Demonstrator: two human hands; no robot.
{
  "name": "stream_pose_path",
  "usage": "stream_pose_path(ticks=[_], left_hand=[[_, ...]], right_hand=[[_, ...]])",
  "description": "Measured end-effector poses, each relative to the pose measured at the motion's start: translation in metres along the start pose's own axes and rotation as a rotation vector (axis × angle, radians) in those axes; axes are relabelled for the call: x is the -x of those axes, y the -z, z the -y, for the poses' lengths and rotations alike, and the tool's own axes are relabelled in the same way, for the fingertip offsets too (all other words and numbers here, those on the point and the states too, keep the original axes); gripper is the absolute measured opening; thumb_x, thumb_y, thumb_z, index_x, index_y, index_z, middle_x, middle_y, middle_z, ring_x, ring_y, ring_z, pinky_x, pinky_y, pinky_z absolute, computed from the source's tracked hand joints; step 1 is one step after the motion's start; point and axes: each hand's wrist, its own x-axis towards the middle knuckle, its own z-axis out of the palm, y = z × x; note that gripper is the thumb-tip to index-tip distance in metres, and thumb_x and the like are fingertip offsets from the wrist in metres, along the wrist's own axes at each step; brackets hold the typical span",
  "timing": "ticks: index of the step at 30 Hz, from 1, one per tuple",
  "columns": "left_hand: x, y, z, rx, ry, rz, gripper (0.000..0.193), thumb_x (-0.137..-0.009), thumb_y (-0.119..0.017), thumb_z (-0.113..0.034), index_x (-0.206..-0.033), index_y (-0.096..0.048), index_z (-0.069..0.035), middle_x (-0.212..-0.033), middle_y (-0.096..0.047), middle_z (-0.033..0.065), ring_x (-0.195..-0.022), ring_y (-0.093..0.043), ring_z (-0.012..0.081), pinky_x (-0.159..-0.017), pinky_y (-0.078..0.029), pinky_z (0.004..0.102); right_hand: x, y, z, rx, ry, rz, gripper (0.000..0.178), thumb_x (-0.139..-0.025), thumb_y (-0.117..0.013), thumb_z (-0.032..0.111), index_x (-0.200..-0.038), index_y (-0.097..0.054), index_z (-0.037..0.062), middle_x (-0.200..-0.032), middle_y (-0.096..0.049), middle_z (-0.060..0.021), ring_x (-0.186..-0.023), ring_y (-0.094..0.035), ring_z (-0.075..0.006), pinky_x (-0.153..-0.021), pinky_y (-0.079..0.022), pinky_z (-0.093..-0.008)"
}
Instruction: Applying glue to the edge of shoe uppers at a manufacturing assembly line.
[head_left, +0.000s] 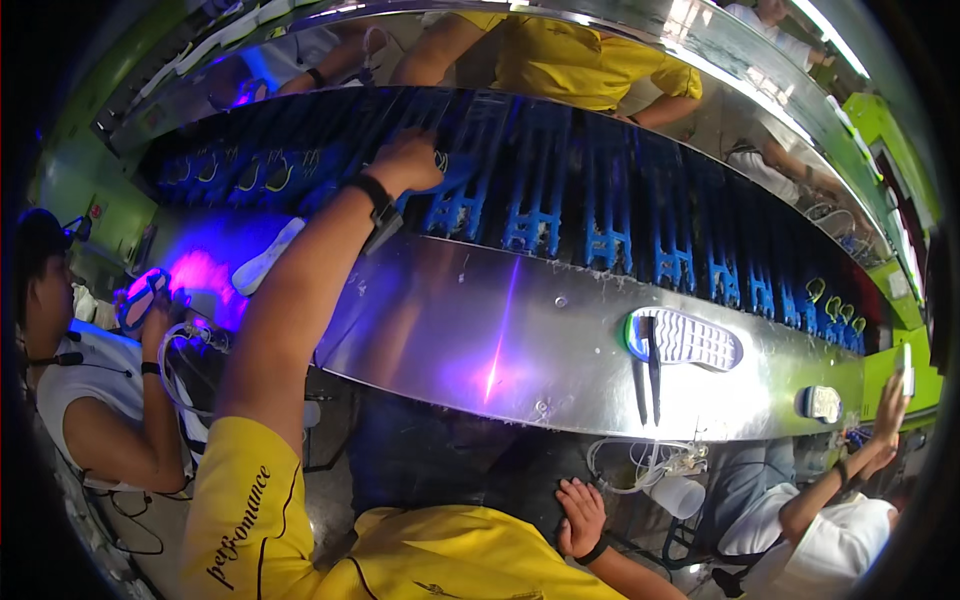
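Note:
My left hand [408, 163] reaches over the near edge of a row of dark blue racks [530, 215]. Its fingers look curled closed, beside a small pale yellow-green loop [441, 161]; what they grip is hidden. A dark watch sits on that wrist. My right hand [581, 516] rests on my lap with fingers extended, holding nothing. Right of centre on the metal table [440, 320] lies a shoe sole [695, 342], grey and white with wavy tread and a green and blue end. A thin black two-legged tool [652, 375], like tweezers, lies across it.
Another sole [268, 257] lies to the left, and a small pale piece [822, 403] to the right. A co-worker [100, 400] at left holds a sandal [145, 300]; another person [830, 520] sits at right. Clear tubing with a cup [677, 495] hangs below the table edge.

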Motion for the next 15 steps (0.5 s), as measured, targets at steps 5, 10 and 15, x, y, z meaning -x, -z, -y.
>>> stream_pose_path(ticks=[5,10,15], left_hand=[[-0.045,-0.027,0.032,0.027,0.046,0.092,0.07,-0.071,-0.086,-0.017,-0.136,-0.065,-0.003,-0.132,-0.07,0.0246,-0.129,-0.065,0.0375,-0.103,-0.056,0.0457],[-0.023,-0.027,0.03,0.179,0.032,-0.162,0.064,-0.062,-0.095,-0.026,-0.116,-0.072,0.0,-0.122,-0.074,0.0227,-0.117,-0.071,0.0384,-0.098,-0.057,0.0444],[0.016,-0.017,0.038,0.992,0.218,-0.125,0.052,-0.072,-0.095,-0.033,-0.107,-0.075,0.001,-0.1,-0.079,0.0139,-0.096,-0.078,0.027,-0.086,-0.061,0.0377]], right_hand=[[-0.014,0.015,0.008,0.023,0.005,-0.019,0.045,-0.093,-0.048,0.023,-0.123,-0.07,-0.0018,-0.137,-0.068,-0.0218,-0.131,-0.061,-0.0438,-0.115,-0.039,-0.0555],[-0.013,0.011,0.01,0.033,0.017,-0.044,0.045,-0.092,-0.049,0.023,-0.124,-0.07,-0.0014,-0.136,-0.068,-0.0209,-0.131,-0.062,-0.0424,-0.115,-0.039,-0.0546],[-0.016,0.012,0.017,0.035,0.037,-0.044,0.045,-0.093,-0.049,0.021,-0.126,-0.068,-0.0008,-0.137,-0.068,-0.0205,-0.132,-0.062,-0.0411,-0.116,-0.039,-0.0542]])
